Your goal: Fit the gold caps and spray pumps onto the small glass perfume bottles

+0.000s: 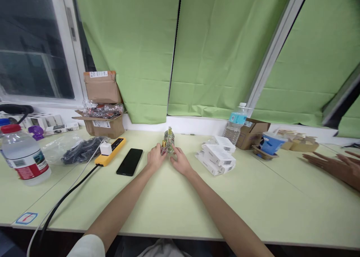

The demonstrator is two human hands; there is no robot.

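A small clear glass or plastic object with yellow and gold parts [169, 140] stands upright on the pale green table [180, 200], far out in front of me. My left hand [156, 157] grips its lower left side with fingers curled around it. On the object's right, my right hand [180, 161] touches its base, fingers bent toward it. Both forearms stretch out across the table.
A black phone [129, 161] and a yellow power strip [110, 151] lie left of my hands. Stacked white boxes [216, 158], water bottles [235, 123] [22, 154], cardboard boxes [102, 99] and a blue cup [270, 143] ring the area. Another person's hands [334, 165] rest at far right.
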